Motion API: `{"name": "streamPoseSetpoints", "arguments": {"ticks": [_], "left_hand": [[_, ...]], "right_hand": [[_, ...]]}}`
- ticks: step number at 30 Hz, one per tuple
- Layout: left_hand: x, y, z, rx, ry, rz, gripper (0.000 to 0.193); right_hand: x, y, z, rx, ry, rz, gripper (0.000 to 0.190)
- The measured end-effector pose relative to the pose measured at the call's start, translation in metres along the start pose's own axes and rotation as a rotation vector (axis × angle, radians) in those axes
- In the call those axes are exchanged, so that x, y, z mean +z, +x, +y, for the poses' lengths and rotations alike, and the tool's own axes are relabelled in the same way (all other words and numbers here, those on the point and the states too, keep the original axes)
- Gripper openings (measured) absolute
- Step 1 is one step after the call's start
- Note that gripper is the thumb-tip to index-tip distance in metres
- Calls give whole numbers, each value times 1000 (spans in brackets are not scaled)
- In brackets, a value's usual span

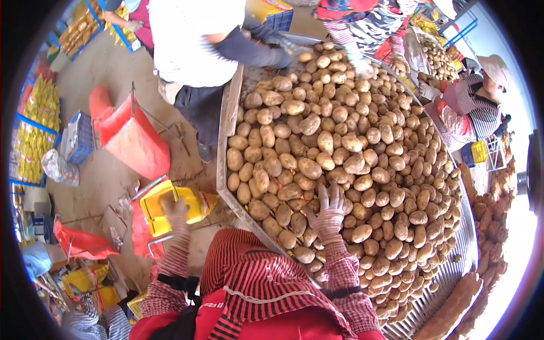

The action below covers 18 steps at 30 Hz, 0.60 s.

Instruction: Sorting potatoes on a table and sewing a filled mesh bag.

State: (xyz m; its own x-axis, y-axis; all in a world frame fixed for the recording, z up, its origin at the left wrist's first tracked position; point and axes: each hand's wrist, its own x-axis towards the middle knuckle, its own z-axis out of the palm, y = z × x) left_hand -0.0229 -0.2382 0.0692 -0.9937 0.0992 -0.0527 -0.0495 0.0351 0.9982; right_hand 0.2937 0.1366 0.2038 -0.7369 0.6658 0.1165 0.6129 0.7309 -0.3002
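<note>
My left hand [175, 212], in a glove and blurred, is over the mouth of a yellow bag [194, 206] held on a metal frame left of the sorting table. I cannot tell whether anything is in its fingers. On the near side of the heap, my gloved right hand [329, 212] rests palm down on potatoes [309, 168], its thumb apart from the fingers. Nothing shows gripped in it. The potatoes cover most of the metal-rimmed table [222, 163], whose slatted surface [444, 289] shows at the lower right.
A co-worker in a white top [193, 42] reaches over the far left corner. Other gloved hands [361, 66] work along the far side. A red bag [138, 140] hangs on a stand at left, near a blue crate [78, 138]. Stacked yellow bags [38, 119] line the left.
</note>
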Motion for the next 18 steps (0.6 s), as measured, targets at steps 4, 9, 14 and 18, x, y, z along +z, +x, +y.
{"name": "streamPoseSetpoints", "arguments": {"ticks": [4,9,14,18], "left_hand": [[227,-98,157,623,557,-793,55],[308,-111,159,935,919,-1120,82],[406,-78,180,824,1108,-1212,82],[452,-17,152,605,691,-1189,66]], "right_hand": [[-30,49,36,176,-175,-152,63],[2,84,41,-42,-150,22,66],[5,116,79,22,-146,158,79],[-20,150,65,-26,-155,68,84]]}}
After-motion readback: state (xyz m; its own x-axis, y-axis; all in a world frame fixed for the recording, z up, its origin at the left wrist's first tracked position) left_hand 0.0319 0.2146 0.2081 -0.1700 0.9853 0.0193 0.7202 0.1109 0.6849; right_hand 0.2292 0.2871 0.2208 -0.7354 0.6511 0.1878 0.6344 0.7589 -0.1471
